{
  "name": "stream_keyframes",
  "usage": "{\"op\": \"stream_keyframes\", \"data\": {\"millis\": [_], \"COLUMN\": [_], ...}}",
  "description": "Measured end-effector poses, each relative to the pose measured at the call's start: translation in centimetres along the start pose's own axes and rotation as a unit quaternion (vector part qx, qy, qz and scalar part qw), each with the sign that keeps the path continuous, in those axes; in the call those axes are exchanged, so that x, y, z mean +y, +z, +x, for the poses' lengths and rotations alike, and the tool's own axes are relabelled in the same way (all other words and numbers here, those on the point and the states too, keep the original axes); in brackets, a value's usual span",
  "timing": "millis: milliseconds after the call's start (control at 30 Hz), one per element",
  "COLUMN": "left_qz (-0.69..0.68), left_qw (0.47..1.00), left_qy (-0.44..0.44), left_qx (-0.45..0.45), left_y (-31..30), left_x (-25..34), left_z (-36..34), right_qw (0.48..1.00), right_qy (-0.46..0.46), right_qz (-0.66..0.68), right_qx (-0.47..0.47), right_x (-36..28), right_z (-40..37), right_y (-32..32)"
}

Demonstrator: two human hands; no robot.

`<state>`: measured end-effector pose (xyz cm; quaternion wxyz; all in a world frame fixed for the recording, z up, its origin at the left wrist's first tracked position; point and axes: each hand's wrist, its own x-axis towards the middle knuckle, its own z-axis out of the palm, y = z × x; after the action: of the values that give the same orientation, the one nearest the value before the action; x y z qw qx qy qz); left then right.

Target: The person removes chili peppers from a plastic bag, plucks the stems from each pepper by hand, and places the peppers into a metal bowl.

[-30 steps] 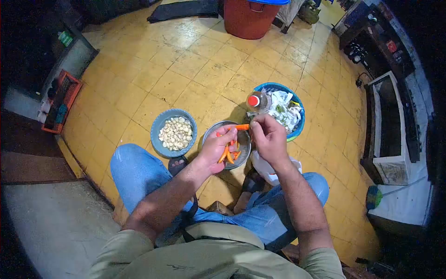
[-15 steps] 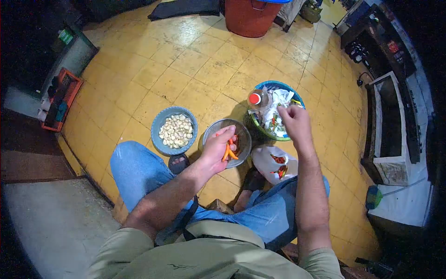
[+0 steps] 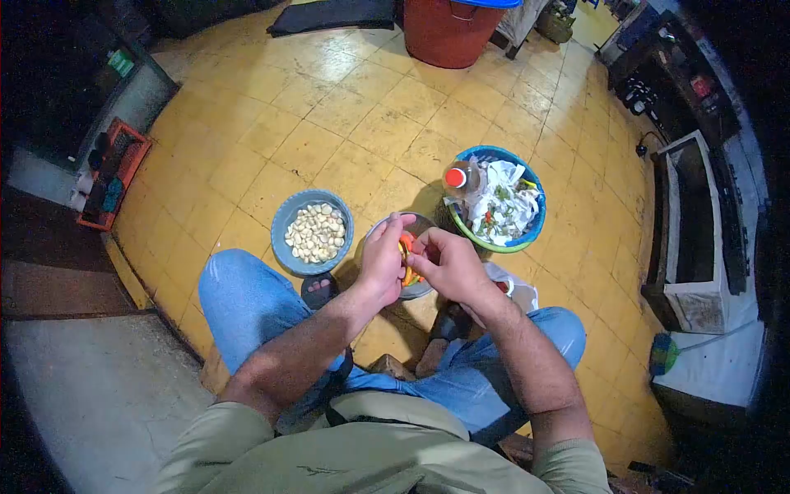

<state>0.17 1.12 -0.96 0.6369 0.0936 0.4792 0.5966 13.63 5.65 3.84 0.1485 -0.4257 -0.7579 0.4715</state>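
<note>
My left hand (image 3: pixel 382 262) is closed around several orange-red chili peppers (image 3: pixel 407 274), held over a mesh strainer (image 3: pixel 425 221) on the floor. Against those peppers, my right hand (image 3: pixel 451 262) pinches with thumb and fingers at a chili; the exact spot is partly hidden. Both hands cover most of the strainer's inside. Left of it stands a blue-grey bowl (image 3: pixel 281 255) of peeled garlic cloves (image 3: pixel 315 233). Under my right forearm, a white plastic bag (image 3: pixel 523 291) is mostly covered, with a little red showing in it.
A blue and green basket (image 3: pixel 541 212) holds white plastic, plant scraps and a red-capped bottle (image 3: pixel 462 178). Farther off are a red tub (image 3: pixel 444 37), an orange crate (image 3: pixel 123 177) at left and a pale open cabinet (image 3: pixel 695 239) at right. My knees flank the work area.
My right hand has come down and left from beside the basket to the chilies in my left hand. Its forearm now covers much of the white bag. My left hand stays over the strainer.
</note>
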Motion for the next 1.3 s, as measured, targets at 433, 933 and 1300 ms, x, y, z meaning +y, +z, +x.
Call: {"op": "stream_keyframes", "data": {"millis": [433, 933, 1300], "left_qz": [0.064, 0.223, 0.192], "left_qw": [0.995, 0.964, 0.977], "left_qy": [0.059, 0.093, 0.037], "left_qx": [0.039, -0.11, -0.078], "left_y": [0.9, 2.1, 2.0], "left_x": [0.2, 1.3, 0.4], "left_z": [-0.6, -1.4, -2.2], "right_qw": [0.989, 0.979, 0.926], "right_qy": [-0.133, -0.057, -0.27], "right_qz": [-0.062, 0.116, -0.165], "right_qx": [0.015, 0.159, 0.207], "right_x": [-0.3, 1.4, 0.5], "right_z": [-0.4, 1.0, 1.1], "right_y": [0.3, -3.1, -1.6]}}
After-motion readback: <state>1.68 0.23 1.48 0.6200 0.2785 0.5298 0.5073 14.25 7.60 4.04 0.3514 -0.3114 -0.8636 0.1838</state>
